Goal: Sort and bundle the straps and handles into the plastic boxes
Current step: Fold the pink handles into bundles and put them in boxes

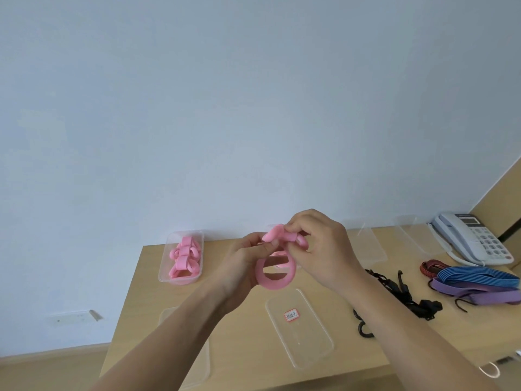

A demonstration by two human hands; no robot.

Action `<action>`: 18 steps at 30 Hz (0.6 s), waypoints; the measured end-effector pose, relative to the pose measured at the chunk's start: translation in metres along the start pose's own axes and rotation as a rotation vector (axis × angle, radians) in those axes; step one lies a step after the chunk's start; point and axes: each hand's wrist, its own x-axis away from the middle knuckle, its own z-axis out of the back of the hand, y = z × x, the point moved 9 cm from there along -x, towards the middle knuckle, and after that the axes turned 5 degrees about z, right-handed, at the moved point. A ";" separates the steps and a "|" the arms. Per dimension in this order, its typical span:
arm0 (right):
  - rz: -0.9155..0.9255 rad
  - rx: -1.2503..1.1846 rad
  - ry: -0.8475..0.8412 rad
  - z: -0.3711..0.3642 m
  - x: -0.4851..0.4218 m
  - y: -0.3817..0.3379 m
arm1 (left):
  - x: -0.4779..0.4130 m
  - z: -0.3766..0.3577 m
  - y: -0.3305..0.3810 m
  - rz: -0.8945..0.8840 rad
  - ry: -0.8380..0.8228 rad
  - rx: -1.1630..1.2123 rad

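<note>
Above the middle of the wooden table (248, 342), both my hands work a pink strap (275, 280) that curls into a loop. My left hand (248, 258) pinches the strap near its top, and my right hand (318, 249) pinches the folded end just beside it. A clear plastic box (169, 273) at the back left holds several bundled pink straps (184, 258). A clear lid with a red-edged label (300, 334) lies flat under my hands. Black straps with hooks (403, 297) and a blue, a purple and a red strap (476, 280) lie on the right.
A white desk phone (473, 238) stands at the back right corner. Clear plastic boxes or lids (369, 246) sit along the back edge, and another clear lid (194, 368) lies at the front left. The table's left edge drops to the floor.
</note>
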 end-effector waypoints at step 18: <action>-0.331 -0.160 -0.268 -0.057 0.000 0.053 | -0.027 0.033 -0.045 0.155 0.095 0.089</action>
